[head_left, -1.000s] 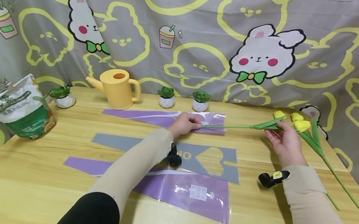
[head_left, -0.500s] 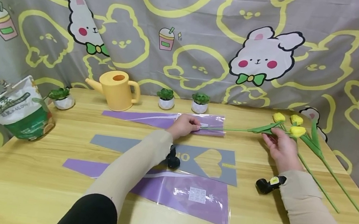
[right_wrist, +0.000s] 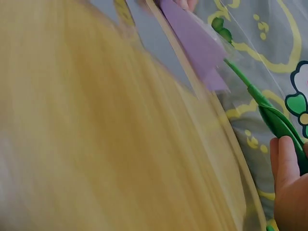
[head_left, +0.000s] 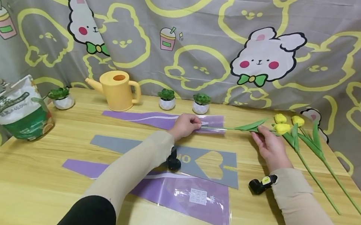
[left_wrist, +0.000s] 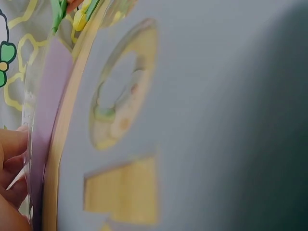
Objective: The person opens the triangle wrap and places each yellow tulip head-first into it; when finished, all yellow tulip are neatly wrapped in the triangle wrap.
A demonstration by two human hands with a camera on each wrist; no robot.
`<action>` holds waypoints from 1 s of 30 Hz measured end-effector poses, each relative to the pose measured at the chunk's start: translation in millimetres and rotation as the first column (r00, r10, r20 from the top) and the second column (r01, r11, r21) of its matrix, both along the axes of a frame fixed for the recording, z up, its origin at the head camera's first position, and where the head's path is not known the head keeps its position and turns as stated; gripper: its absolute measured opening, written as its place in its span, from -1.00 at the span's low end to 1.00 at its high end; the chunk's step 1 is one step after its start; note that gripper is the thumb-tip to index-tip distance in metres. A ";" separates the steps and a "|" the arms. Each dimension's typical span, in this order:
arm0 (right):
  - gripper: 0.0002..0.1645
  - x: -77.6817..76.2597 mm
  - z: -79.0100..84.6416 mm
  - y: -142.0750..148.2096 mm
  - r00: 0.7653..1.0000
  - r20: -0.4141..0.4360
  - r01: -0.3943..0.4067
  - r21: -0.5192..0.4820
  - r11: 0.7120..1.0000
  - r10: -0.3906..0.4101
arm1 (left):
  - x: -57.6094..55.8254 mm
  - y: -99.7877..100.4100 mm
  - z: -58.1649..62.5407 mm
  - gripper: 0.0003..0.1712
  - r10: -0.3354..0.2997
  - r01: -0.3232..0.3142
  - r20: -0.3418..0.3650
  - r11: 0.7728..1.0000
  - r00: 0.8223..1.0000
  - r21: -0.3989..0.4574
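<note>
Near tabletop's back edge: left hand pinches purple sleeve, apparently steadying it; right hand pinches tulip, stem sleeveward.

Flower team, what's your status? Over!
Left grip pinching far purple sleeve. Right grip holding yellow tulip. Stem overlapping sleeve's wide end. Nothing visibly blocking. Over.

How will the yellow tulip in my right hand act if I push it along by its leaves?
The tulip should stay fairly straight, as its stem runs almost straight to the far purple sleeve. It may flex if pushed hard, since that stem looks slender. Its leaves could snag on the sleeve, being wider than the stem.
</note>
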State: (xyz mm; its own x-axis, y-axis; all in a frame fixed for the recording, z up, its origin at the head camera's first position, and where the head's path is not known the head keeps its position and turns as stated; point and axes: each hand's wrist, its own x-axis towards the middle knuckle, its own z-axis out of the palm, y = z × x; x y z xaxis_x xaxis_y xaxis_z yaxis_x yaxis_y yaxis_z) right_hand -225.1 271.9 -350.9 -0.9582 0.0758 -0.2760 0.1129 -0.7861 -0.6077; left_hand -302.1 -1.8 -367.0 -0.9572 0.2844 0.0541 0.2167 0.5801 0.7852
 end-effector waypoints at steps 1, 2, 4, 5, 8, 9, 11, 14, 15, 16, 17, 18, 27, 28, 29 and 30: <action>-0.80 -0.7 0.0 -2.0 1.000 0.000 -0.005 -0.007 1.000 0.005 | 0.0 0.1 -0.3 -0.89 0.004 -0.004 0.002 1.000 1.000 0.010; -0.79 -1.3 0.0 -3.9 1.000 0.002 -0.009 -0.010 1.000 0.009 | 0.2 0.6 -0.4 -0.89 0.006 -0.006 0.003 1.000 1.000 0.017; -0.79 -2.6 0.1 -8.3 1.000 0.003 -0.020 -0.011 1.000 0.020 | 0.9 1.8 -0.2 -0.89 0.010 -0.010 0.002 0.999 1.000 0.031; -0.80 -3.3 0.3 -10.5 1.000 0.004 -0.024 -0.006 1.000 0.024 | 1.6 2.6 0.4 -0.89 0.011 -0.011 0.000 0.999 1.000 0.037; -0.82 -5.5 1.4 -17.4 0.999 0.005 -0.033 0.028 0.999 0.033 | 3.7 5.1 1.4 -0.89 0.016 -0.016 -0.012 0.998 1.000 0.055; -0.82 -6.2 1.7 -19.2 0.999 0.004 -0.039 0.042 0.998 0.039 | 4.2 5.7 1.4 -0.89 0.018 -0.017 -0.016 0.998 1.000 0.064; -0.83 -7.4 2.1 -21.5 0.998 0.006 -0.058 0.078 0.995 0.057 | 4.6 6.4 0.5 -0.88 0.025 -0.023 -0.017 0.996 1.000 0.090; -0.84 -7.7 1.4 -21.2 0.996 0.022 -0.093 0.132 0.987 0.091 | 4.2 6.0 -2.4 -0.88 0.038 -0.037 -0.011 0.990 0.999 0.139; -0.85 -7.6 0.9 -20.2 0.994 0.028 -0.106 0.139 0.985 0.103 | 4.1 5.4 -3.2 -0.88 0.043 -0.042 -0.003 0.986 0.999 0.159; -0.86 -7.3 0.1 -18.8 0.993 0.033 -0.120 0.144 0.982 0.116 | 4.1 5.0 -3.7 -0.88 0.045 -0.045 0.004 0.983 0.999 0.177; -0.86 -7.1 -1.1 -17.0 0.991 0.035 -0.133 0.148 0.980 0.129 | 4.3 4.4 -3.9 -0.88 0.045 -0.046 0.008 0.980 0.999 0.192; -0.86 -6.7 -2.3 -15.3 0.989 0.036 -0.146 0.145 0.979 0.142 | 4.6 3.9 -3.9 -0.87 0.041 -0.043 0.014 0.978 0.999 0.202; -0.85 -2.0 -8.9 -5.3 0.986 0.015 -0.165 0.096 0.982 0.165 | 3.9 2.5 -8.7 -0.87 0.003 -0.013 0.044 0.976 0.999 0.217; -0.88 -1.6 -9.4 -2.7 0.989 0.015 -0.150 0.082 0.985 0.150 | 3.4 2.6 -9.8 -0.87 0.001 -0.010 0.043 0.977 0.999 0.214; -0.91 -1.0 -9.8 0.3 0.990 0.016 -0.138 0.070 0.988 0.137 | 3.0 2.7 -10.7 -0.86 0.000 -0.008 0.041 0.978 0.999 0.209; -0.96 -0.2 -9.8 3.7 0.992 0.018 -0.124 0.054 0.991 0.123 | 2.5 2.6 -11.5 -0.86 0.000 -0.008 0.039 0.979 0.999 0.204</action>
